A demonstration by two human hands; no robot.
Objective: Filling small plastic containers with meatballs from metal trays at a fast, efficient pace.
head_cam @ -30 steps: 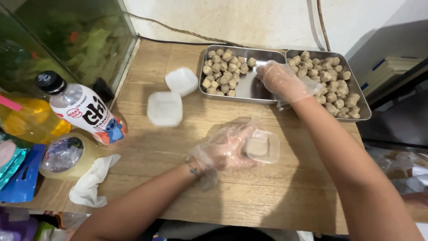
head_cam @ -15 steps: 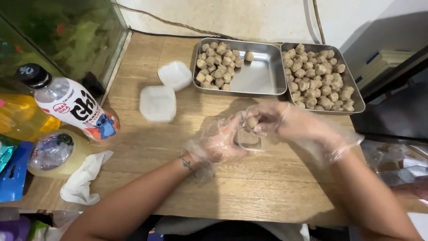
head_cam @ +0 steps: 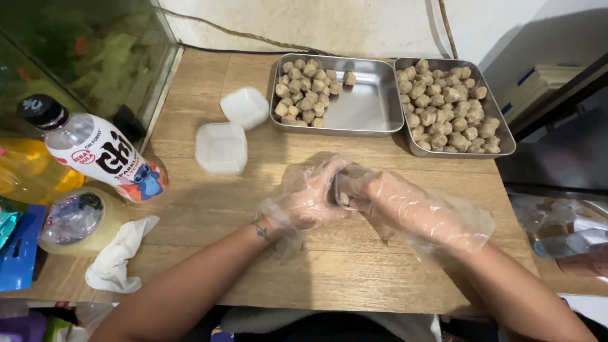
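Observation:
Both my hands wear loose clear plastic gloves and meet over the middle of the wooden table (head_cam: 354, 272). My left hand (head_cam: 304, 202) grips a small clear plastic container (head_cam: 345, 190), tilted on its side, with a brown food ball inside. My right hand (head_cam: 396, 202) presses against the container's other side, its fingers at the opening. Beyond them stand two metal trays: the left tray (head_cam: 361, 107) is about half filled with brown balls, the right tray (head_cam: 500, 142) is nearly full.
Two closed white plastic boxes (head_cam: 221, 149) (head_cam: 246, 107) lie left of the trays. A plastic bottle (head_cam: 95, 152), a yellow bottle (head_cam: 25, 174), a round lidded tub (head_cam: 73, 221) and a white cloth (head_cam: 117, 263) crowd the left edge. A glass tank (head_cam: 82, 57) stands at the back left.
My right hand came back from the trays to the container held in my left hand. Both hands now close around it, and it is tipped on its side.

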